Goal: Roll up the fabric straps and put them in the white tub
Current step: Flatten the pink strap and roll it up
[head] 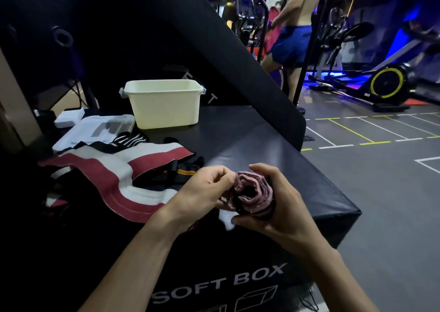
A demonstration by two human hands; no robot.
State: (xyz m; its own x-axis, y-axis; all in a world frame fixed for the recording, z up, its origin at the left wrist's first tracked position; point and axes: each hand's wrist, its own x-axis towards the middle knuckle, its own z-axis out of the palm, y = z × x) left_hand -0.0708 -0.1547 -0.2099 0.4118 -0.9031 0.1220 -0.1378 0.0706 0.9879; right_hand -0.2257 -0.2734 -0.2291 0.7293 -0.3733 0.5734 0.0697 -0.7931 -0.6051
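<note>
Low in the frame, just right of centre, the right hand (269,207) curls around a pink-striped strap roll (252,194) while the left hand (204,188) pinches its loose edge. It looks soft, light and springy (likely to unwind if released), so gripping around the whole coil seems safest. To the left, 1 red-and-white strap (114,176) lies unrolled. Farther up, left of centre, stands the white tub (164,107).
</note>
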